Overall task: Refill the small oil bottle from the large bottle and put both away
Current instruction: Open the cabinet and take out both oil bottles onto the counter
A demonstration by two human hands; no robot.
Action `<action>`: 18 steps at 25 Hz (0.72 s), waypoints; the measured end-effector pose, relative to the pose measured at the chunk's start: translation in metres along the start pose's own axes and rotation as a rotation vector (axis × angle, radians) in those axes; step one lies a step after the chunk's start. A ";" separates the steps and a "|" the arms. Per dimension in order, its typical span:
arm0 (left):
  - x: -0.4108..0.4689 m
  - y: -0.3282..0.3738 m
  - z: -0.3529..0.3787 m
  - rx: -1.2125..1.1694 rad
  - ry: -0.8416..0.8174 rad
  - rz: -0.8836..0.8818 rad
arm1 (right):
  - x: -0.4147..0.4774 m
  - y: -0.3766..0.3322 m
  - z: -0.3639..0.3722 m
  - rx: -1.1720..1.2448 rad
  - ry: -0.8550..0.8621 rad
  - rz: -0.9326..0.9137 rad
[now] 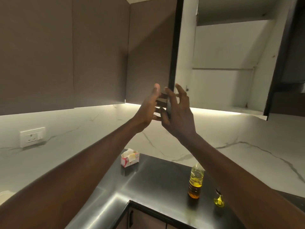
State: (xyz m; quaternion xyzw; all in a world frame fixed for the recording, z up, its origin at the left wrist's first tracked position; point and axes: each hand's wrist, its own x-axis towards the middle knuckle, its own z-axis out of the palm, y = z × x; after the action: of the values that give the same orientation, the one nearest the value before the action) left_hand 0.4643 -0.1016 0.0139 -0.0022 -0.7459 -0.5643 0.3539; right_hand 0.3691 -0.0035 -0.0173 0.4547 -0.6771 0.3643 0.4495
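- Though its red print is too blurred to read, the carton [129, 158] sits torn open on the steel counter [148, 187].
- Left hand [146, 111]: fingers straight, flat against the cabinet door [171, 71] near its lower edge.
- Right hand [179, 116]: fingers spread, thumb and forefinger touching the same edge.
- Large bottle [195, 180]: on the counter, upright, long axis vertical, neck behind the right forearm.
- Small bottle [219, 200]: just right of it, neck up, dark cap.

The large bottle [195, 180] shows yellow (amber lower down); the backsplash [82, 129] is white with grey veins.
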 end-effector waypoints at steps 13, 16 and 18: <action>0.080 -0.050 0.226 0.381 -0.119 0.595 | -0.052 0.189 -0.119 -0.404 0.087 0.227; 0.111 -0.074 0.276 0.402 -0.130 0.590 | -0.058 0.245 -0.127 -0.510 0.045 0.291; 0.136 -0.096 0.310 0.457 -0.140 0.602 | -0.057 0.288 -0.130 -0.575 0.029 0.318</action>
State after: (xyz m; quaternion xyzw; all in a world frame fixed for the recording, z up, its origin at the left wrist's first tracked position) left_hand 0.1608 0.0706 -0.0295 -0.1804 -0.8408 -0.2527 0.4434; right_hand 0.1437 0.2230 -0.0522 0.1924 -0.8084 0.2301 0.5065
